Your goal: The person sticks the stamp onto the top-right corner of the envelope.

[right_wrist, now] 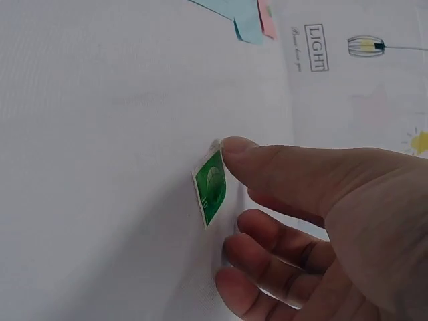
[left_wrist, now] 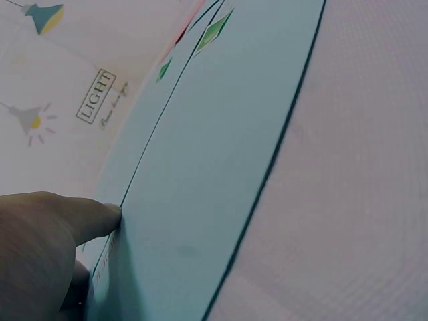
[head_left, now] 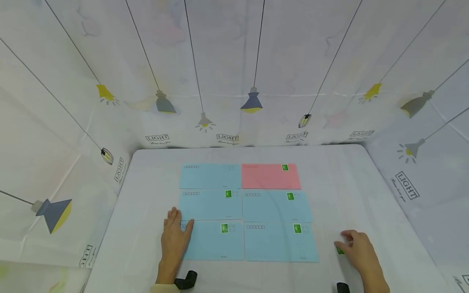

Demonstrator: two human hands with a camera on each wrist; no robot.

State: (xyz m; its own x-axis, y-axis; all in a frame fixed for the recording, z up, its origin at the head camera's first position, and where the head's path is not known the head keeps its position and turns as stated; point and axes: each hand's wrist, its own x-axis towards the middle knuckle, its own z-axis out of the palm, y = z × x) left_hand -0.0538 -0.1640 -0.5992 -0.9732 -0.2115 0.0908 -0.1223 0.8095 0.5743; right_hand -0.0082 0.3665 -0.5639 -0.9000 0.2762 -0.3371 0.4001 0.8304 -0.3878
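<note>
My right hand (head_left: 360,252) is over the white table at the right, pinching a small green stamp (right_wrist: 212,184) between thumb and index finger. In the right wrist view the stamp hangs tilted from the thumb tip, and the other fingers are bent beneath. At the left, my left hand (head_left: 174,240) rests with extended fingers along the left edge of the near-left blue envelope (head_left: 212,246), its thumb touching the top corner. That envelope carries a green stamp (head_left: 224,228) toward its upper right.
More blue envelopes, such as the near-right one (head_left: 280,246), and a pink envelope (head_left: 271,179) lie in two columns. Most bear a green stamp; the far-left blue envelope (head_left: 210,177) shows a bare printed corner mark. A lamp-patterned cloth (head_left: 227,73) surrounds the white table (head_left: 146,179).
</note>
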